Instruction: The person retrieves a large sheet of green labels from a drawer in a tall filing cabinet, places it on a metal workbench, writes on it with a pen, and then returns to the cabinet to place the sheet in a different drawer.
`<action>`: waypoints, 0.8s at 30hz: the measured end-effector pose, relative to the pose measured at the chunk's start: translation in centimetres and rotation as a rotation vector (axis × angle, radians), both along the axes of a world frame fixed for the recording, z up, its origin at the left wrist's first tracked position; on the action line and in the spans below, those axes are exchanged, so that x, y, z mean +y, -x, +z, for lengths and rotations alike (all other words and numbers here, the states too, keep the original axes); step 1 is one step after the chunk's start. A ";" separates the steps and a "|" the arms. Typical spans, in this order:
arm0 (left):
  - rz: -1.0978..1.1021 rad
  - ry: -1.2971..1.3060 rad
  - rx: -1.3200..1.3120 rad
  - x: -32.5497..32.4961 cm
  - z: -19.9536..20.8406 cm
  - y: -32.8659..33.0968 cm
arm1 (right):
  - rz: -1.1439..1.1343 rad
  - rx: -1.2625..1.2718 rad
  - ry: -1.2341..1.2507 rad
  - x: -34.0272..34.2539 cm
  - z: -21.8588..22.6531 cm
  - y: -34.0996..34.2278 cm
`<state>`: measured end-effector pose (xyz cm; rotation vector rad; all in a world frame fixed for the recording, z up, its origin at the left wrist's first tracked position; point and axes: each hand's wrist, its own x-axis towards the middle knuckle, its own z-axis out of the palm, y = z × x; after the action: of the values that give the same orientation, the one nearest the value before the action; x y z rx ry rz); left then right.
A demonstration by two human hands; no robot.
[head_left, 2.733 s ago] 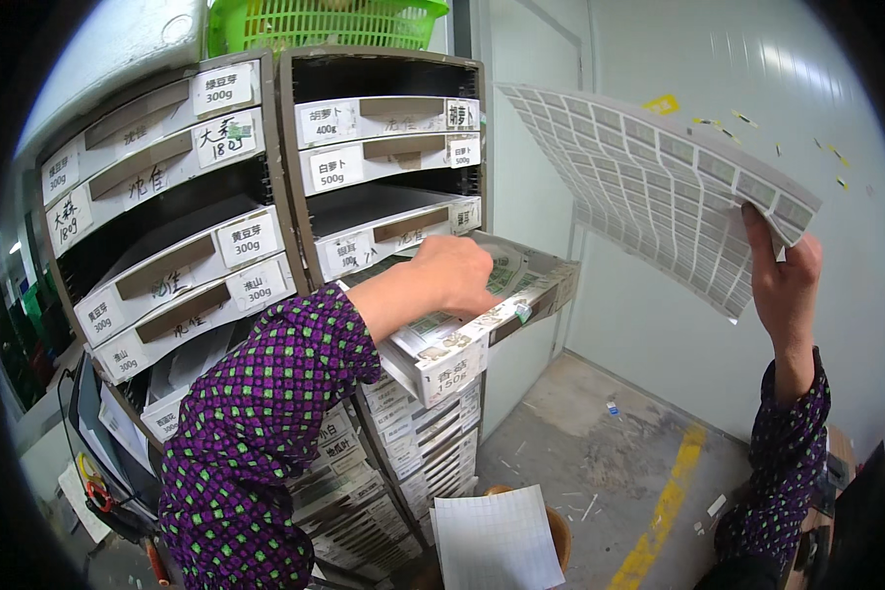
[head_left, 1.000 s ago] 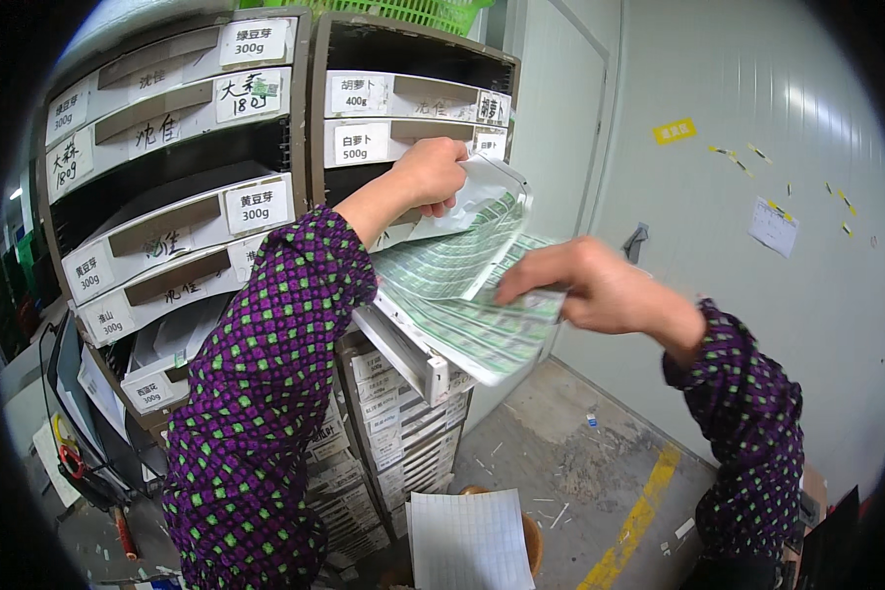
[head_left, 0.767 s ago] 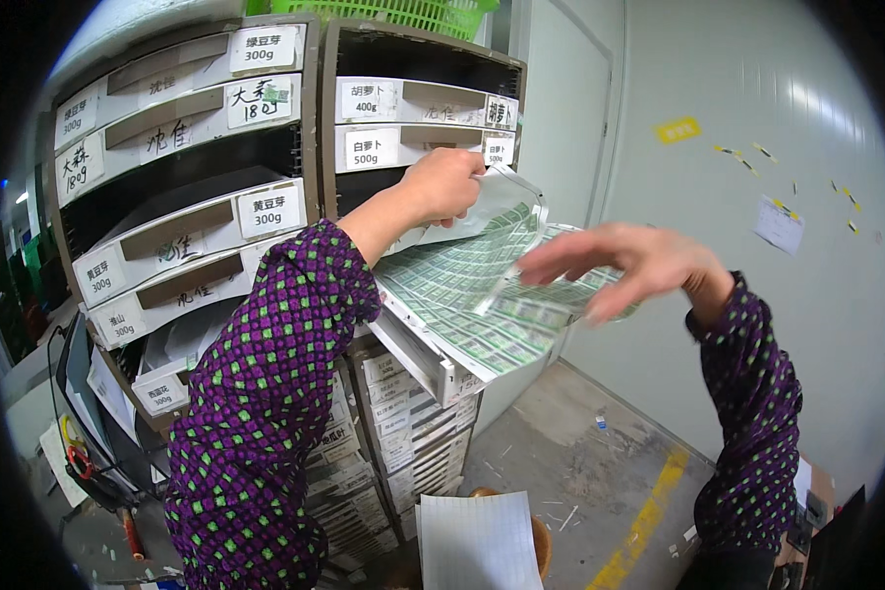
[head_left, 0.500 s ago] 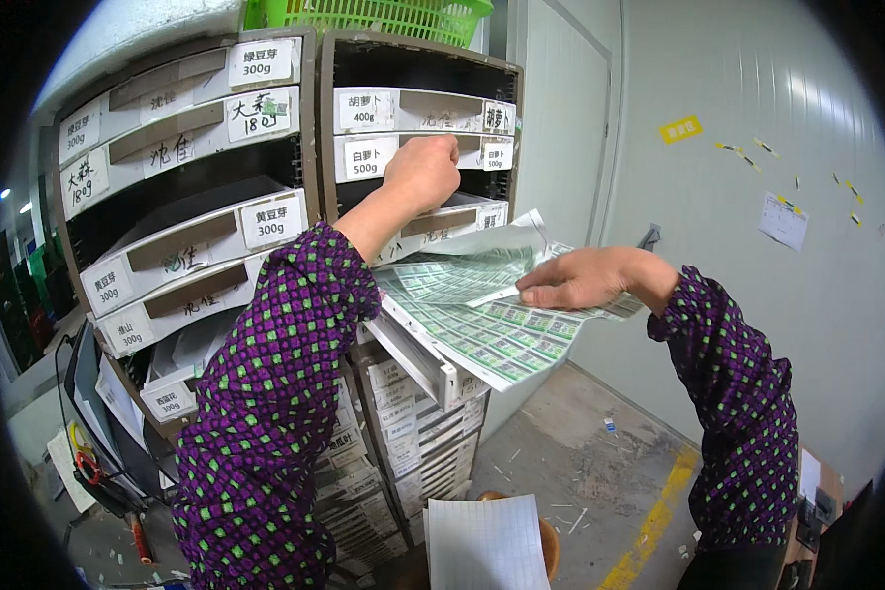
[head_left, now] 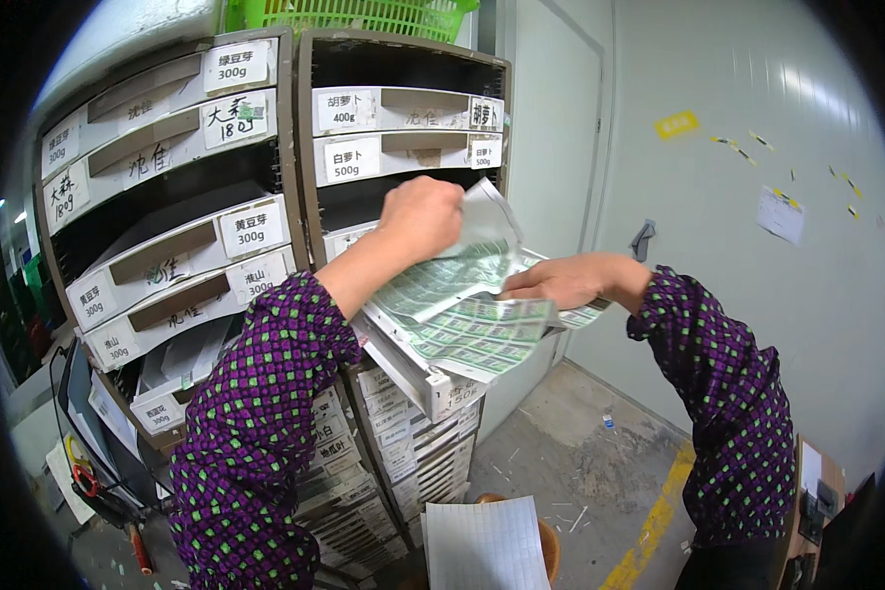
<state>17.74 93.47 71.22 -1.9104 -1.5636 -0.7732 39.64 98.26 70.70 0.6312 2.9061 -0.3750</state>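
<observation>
My left hand [head_left: 423, 214] is closed on the upper edge of a printed sheet of green-and-white labels [head_left: 452, 270], lifting it so that it curls. My right hand [head_left: 565, 280] grips the stack at its right side, fingers together and the fingertips partly hidden among the sheets. More label sheets [head_left: 482, 334] lie beneath, spread over a pulled-out white drawer [head_left: 403, 372] and jutting past its front. The drawer belongs to the right-hand cabinet, below its open slot.
To the left stands another drawer cabinet [head_left: 290, 128] with labelled white drawers. A green plastic basket [head_left: 364, 18] sits on top. White paper [head_left: 487, 546] lies over a round orange-brown container [head_left: 551, 551] below. A pale wall [head_left: 718, 295] with a door handle [head_left: 642, 239] rises at right.
My left hand has come down from the drawer front and raised the top sheet's edge. My right hand has shifted slightly left, its fingertips now in among the sheets.
</observation>
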 end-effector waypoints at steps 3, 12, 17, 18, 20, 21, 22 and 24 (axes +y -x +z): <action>-0.044 -0.198 -0.109 0.7 0.0 0.9 | 0.310 0.160 0.038 2.4 -1.8 1.2; -0.176 0.182 -0.100 -1.1 0.0 1.0 | 0.072 0.039 -0.115 3.3 -0.7 3.7; -0.298 0.296 0.047 -3.6 -2.4 3.5 | 0.077 0.076 0.032 -2.4 1.8 0.2; -0.257 0.412 0.084 -4.0 -1.9 1.8 | -0.034 0.052 0.089 -1.8 0.5 -0.1; -0.162 0.478 0.188 -2.6 -2.2 0.5 | -0.045 0.131 0.123 -2.0 -0.4 -0.4; -0.100 0.539 0.225 -2.2 -1.8 -0.1 | -0.102 0.133 0.133 -1.7 -0.5 -0.7; -0.045 0.683 0.253 -2.0 -1.8 0.0 | -0.167 0.181 -0.048 -2.5 -0.4 -0.8; -0.038 0.700 0.210 -3.5 -1.6 -0.8 | -0.295 0.270 -0.427 -5.7 -0.3 -2.1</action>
<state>18.55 89.93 69.59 -2.4028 -1.8088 -0.0045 41.73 92.52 70.45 1.1605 3.1771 0.1563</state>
